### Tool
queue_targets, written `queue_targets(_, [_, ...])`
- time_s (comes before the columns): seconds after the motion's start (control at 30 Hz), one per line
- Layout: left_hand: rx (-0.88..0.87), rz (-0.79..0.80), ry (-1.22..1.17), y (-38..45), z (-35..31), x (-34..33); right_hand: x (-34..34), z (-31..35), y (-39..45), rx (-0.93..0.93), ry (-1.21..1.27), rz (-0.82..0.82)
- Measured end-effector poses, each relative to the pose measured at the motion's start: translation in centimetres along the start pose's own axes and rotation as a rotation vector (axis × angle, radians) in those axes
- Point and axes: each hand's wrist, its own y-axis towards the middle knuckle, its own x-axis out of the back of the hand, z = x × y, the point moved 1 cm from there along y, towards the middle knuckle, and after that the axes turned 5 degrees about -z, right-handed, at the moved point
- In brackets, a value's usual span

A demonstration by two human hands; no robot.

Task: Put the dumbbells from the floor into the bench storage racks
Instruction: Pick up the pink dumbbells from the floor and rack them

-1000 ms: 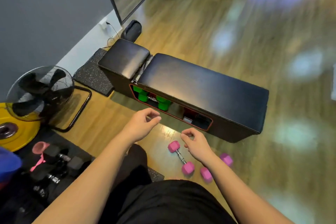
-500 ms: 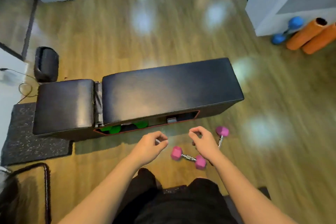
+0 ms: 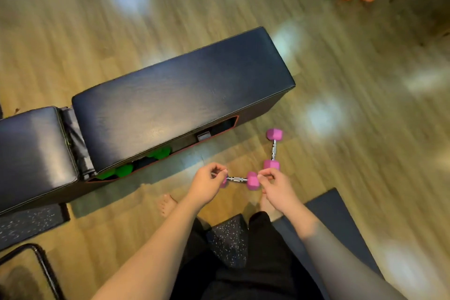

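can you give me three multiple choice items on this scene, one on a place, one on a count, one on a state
1. Where are the green dumbbells?
A. on the wooden floor
B. inside the black padded bench's storage opening
C. on top of the bench

2. How many pink hex dumbbells with metal handles are in view?
A. one
B. two
C. four

3. What is the state of the upright-lying pink dumbbell to the right?
A. lying on the floor, untouched
B. lifted in the right hand
C. stowed in the bench

Answers:
1 B, green ends show inside the red-edged opening.
2 B, one runs between the left hand and right hand, namely the nearer pink dumbbell, and the other lies beyond it.
3 A, no hand reaches it and it rests on the wooden floor.
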Motion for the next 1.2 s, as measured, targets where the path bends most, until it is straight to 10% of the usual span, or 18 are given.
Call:
queue_targets(0.77, [0.148, 0.055, 0.505, 30.3, 31.9, -21.9, -14.8, -34.7, 33.1, -0.304, -0.287, -0.019])
queue_targets(1.2, [0.245, -0.01, 0.543, 35.4, 40.2, -26.0, -19.3, -42.1, 38.2, -0.362, -0.414, -0.054])
